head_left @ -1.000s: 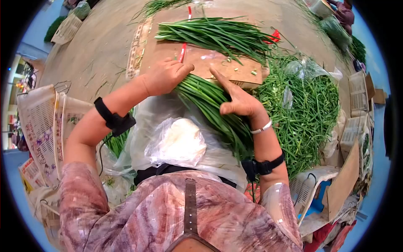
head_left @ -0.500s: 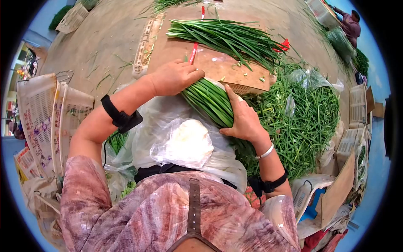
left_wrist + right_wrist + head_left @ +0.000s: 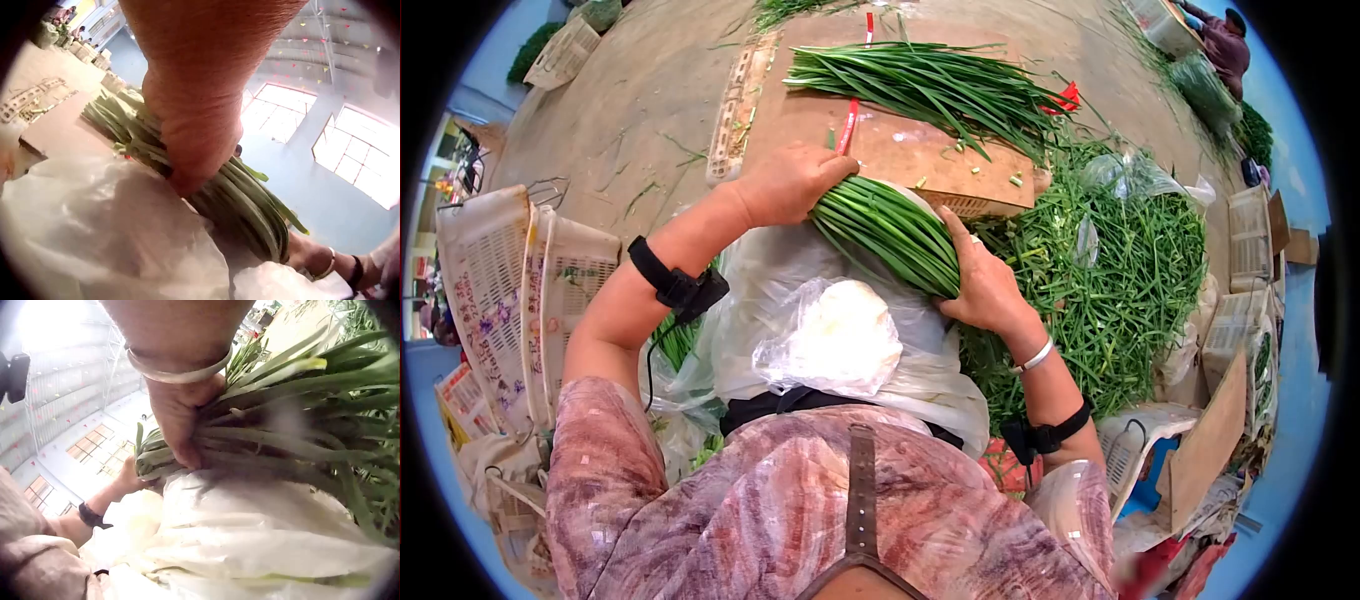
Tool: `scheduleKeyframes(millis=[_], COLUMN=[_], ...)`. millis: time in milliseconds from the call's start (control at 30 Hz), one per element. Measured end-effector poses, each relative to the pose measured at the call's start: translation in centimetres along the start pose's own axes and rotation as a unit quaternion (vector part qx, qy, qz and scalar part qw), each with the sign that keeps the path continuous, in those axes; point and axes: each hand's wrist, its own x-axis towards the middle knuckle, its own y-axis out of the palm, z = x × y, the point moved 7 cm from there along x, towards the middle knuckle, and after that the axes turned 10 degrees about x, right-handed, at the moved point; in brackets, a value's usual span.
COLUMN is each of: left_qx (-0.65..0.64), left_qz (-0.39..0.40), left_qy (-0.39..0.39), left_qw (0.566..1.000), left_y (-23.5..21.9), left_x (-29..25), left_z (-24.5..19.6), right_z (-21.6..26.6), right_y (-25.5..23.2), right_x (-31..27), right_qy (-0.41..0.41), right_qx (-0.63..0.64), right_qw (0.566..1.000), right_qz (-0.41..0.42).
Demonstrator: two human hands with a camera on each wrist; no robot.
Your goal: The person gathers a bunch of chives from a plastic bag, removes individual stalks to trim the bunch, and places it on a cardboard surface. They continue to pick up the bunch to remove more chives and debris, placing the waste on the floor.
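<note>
Head view shows your bundle of chives (image 3: 887,233) lying across the plastic-covered lap (image 3: 840,340); keep your left hand (image 3: 788,183) clasped on the stem end and your right hand (image 3: 983,287) wrapped mid-bundle, squeezing evenly so stalks stay aligned.

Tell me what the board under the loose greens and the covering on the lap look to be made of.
Board: likely corrugated cardboard, matte brown, fluted edge showing. Lap covering: thin plastic film, translucent, glossy and crinkled. The bunch of green stalks held in both hands rests on it.
</note>
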Motion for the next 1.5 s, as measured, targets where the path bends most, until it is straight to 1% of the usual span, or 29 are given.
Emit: scheduleKeyframes(millis=[33, 67, 100, 167, 200, 233, 300, 333, 367, 433, 467, 500, 567, 600, 633, 700, 733, 767, 833, 900, 967, 1033, 1100, 1133, 1267, 1333, 1367, 1433, 1500], left_qx=[-0.004, -0.009, -0.006, -0.084, -0.121, -0.119, -0.218, -0.176, -0.178, -0.038, -0.021, -0.022, 0.021, 0.013, 0.011, 0.002, -0.034, -0.034, -0.133, -0.119, -0.076, -0.097, -0.216, -0.226, -0.180, -0.123, -0.121, -0.046, -0.064], left_qz=[0.033, 0.067, 0.067, 0.137, 0.173, 0.174, 0.097, 0.085, 0.085, -0.057, -0.084, -0.084, -0.109, -0.128, -0.129, -0.131, -0.132, -0.134, -0.156, -0.144, -0.107, -0.100, -0.121, -0.120, -0.133, -0.110, -0.108, -0.090, -0.103], left_qy=[0.008, 0.013, 0.006, 0.023, 0.035, 0.031, 0.039, 0.018, 0.017, 0.027, 0.037, 0.035, 0.070, 0.047, 0.049, -0.001, -0.027, -0.025, -0.034, -0.016, 0.008, 0.005, -0.020, -0.034, -0.041, -0.013, -0.013, -0.016, -0.025], left_qw=[0.999, 0.998, 0.998, 0.987, 0.977, 0.977, 0.970, 0.980, 0.980, 0.997, 0.996, 0.996, 0.991, 0.991, 0.990, 0.991, 0.990, 0.990, 0.978, 0.982, 0.991, 0.990, 0.969, 0.966, 0.974, 0.986, 0.987, 0.995, 0.992], left_y=[0.1, 0.2, -0.3, -0.7, -1.0, -1.2, -2.8, -4.6, -4.8, -6.8, -7.3, -6.9, -5.4, -4.9, -4.4, -3.7, -3.6, -3.3, -2.7, -2.2, -1.9, -2.0, -2.4, -2.7, -1.9, -2.0, -2.3, -2.4, -1.9], left_x=[0.1, 0.0, 0.0, -0.5, -0.7, -0.9, -1.0, -0.9, -1.0, -1.1, -1.4, -1.6, -2.2, -2.3, -2.2, -1.8, -1.7, -1.6, -2.0, -2.2, -2.1, -2.1, -2.4, -2.4, -2.6, -2.4, -2.4, -2.1, -2.0], left_z=[-0.1, -0.1, 0.0, -0.6, -0.5, -0.1, 0.2, 0.3, 0.0, -1.1, -2.6, -3.4, -5.1, -5.2, -5.3, -4.6, -4.1, -3.9, -3.0, -3.0, -3.7, -3.7, -2.9, -2.9, -2.5, -3.1, -3.2, -3.6, -3.3], right_z=[-0.4, -0.3, -0.2, -0.2, -0.3, -0.3, -0.3, -0.1, 0.0, 0.0, 0.0, 0.0, -0.1, -0.1, -0.2, 0.0, -0.1, -0.2, -0.3, -0.1, 0.1, 0.1, -0.1, -0.1, 0.1, 0.2, 0.1, -0.1, -0.3], right_y=[0.2, 0.0, 0.0, 0.0, -0.1, -0.2, -0.5, -0.7, -0.8, -0.9, -1.0, -1.1, -1.3, -1.3, -1.3, -1.4, -1.5, -1.4, -1.5, -1.6, -1.7, -1.8, -1.7, -1.6, -1.9, -1.8, -1.9, -1.9, -1.8], right_x=[0.2, 0.3, 0.4, 0.5, 0.6, 0.7, 0.8, 0.9, 0.9, 1.0, 1.1, 1.1, 1.4, 1.5, 1.6, 1.6, 1.8, 1.8, 1.7, 1.8, 1.8, 1.7, 1.7, 1.6, 1.4, 1.4, 1.4, 1.3, 1.3], right_qy=[0.034, 0.032, 0.025, 0.030, 0.025, 0.021, 0.027, 0.021, 0.021, 0.018, 0.019, 0.015, 0.011, 0.010, 0.010, 0.008, 0.023, 0.039, 0.044, 0.030, 0.022, 0.016, 0.019, 0.021, 0.017, 0.024, 0.027, 0.032, 0.037], right_qx=[-0.012, -0.009, -0.008, -0.015, -0.020, -0.019, -0.039, -0.040, -0.040, -0.054, -0.055, -0.044, -0.033, -0.031, -0.028, -0.026, -0.014, -0.001, -0.006, -0.006, -0.003, -0.002, -0.007, -0.005, -0.021, -0.026, -0.024, -0.022, -0.019], right_qw=[0.999, 0.999, 1.000, 0.999, 0.999, 1.000, 0.999, 0.999, 0.999, 0.998, 0.998, 0.999, 0.999, 0.999, 0.999, 0.999, 0.998, 0.997, 0.997, 0.998, 0.998, 0.998, 0.998, 0.998, 0.999, 0.998, 0.998, 0.998, 0.998], right_qz=[0.003, -0.014, -0.010, 0.009, -0.002, -0.001, 0.008, 0.005, 0.007, 0.012, 0.015, 0.016, 0.018, 0.027, 0.036, 0.040, 0.051, 0.062, 0.064, 0.063, 0.060, 0.055, 0.058, 0.057, 0.047, 0.051, 0.047, 0.043, 0.045])
